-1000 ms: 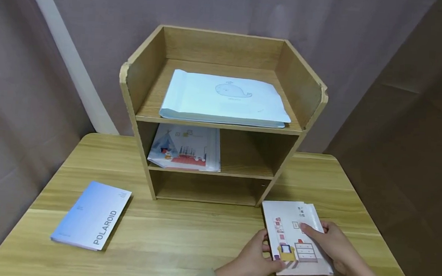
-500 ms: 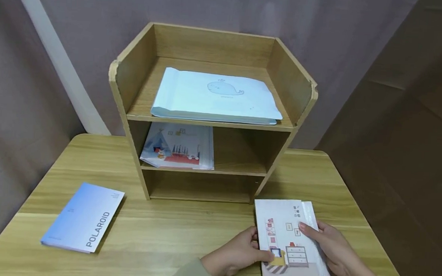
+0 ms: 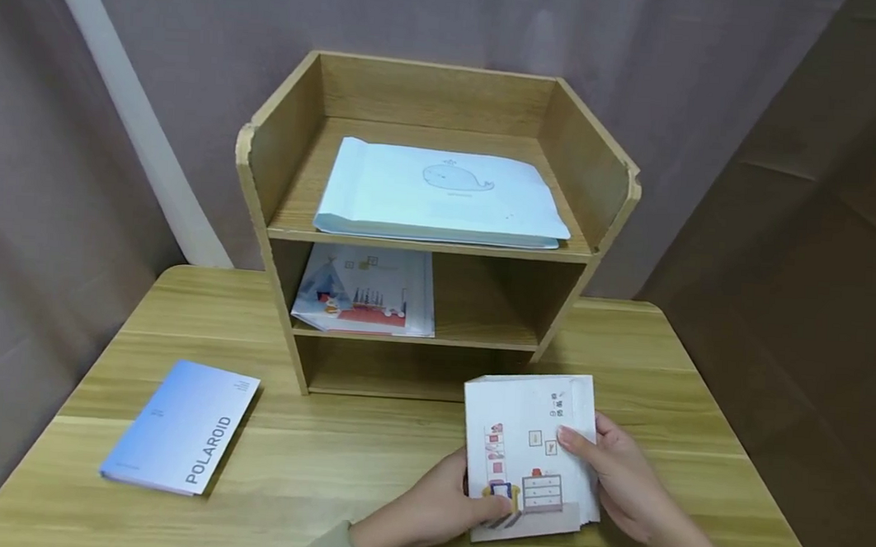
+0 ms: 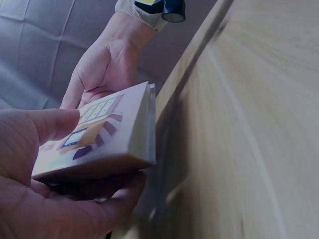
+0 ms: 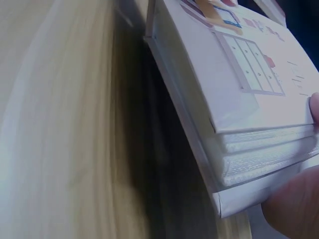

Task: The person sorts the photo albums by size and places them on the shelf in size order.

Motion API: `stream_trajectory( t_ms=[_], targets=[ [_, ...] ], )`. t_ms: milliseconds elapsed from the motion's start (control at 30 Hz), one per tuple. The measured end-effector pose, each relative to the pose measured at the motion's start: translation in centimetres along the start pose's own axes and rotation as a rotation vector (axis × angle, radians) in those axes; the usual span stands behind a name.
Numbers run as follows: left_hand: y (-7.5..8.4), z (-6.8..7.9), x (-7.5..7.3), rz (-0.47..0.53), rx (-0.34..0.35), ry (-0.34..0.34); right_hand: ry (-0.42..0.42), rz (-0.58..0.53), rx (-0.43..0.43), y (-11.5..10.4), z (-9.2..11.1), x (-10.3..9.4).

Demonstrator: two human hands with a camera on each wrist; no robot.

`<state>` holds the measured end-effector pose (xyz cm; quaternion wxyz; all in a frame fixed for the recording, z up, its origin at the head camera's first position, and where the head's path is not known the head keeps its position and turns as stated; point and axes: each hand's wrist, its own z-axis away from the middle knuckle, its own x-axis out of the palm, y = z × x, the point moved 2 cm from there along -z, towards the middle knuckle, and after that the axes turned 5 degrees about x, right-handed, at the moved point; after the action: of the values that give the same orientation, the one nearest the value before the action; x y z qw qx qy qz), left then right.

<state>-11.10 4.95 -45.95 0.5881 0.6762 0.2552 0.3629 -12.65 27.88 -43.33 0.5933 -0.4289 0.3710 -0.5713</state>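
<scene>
White, the album is above the bench at near right, gripped by your left hand and right hand. You seem to be carrying it; the next move likely calls for level, even support.

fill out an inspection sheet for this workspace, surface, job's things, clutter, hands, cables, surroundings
Surface: wood-grain table, bearing a wooden shelf
Job's things: illustrated book, gripped from both sides
Clutter: POLAROID book at the table's left; whale-print book on the shelf's top; tent-print book on its middle level
Hands: left hand holds the illustrated book's lower left, right hand its right side
Cables: nothing seen
Surroundings: greyish curtain behind, brown cloth at right
</scene>
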Motion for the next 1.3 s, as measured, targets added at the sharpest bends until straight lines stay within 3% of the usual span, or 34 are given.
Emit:
stream_trajectory(
  t_ms=[300,500,700,1300],
  targets=[
    [1.6,2.7,-2.9,-0.051,-0.027,0.047,-0.105,-0.092,-0.099,-0.4,-0.6,3.0],
    [2.1,3.7,-3.8,-0.115,-0.026,0.085,-0.089,-0.082,-0.135,-0.7,-1.0,4.5],
    [1.9,4.0,-4.0,-0.146,-0.005,0.139,-0.047,-0.076,-0.133,-0.8,-1.4,5.7],
    [1.8,3.7,-4.7,-0.191,0.06,0.184,-0.037,-0.073,-0.155,-2.1,-2.1,6.7]
  ],
)
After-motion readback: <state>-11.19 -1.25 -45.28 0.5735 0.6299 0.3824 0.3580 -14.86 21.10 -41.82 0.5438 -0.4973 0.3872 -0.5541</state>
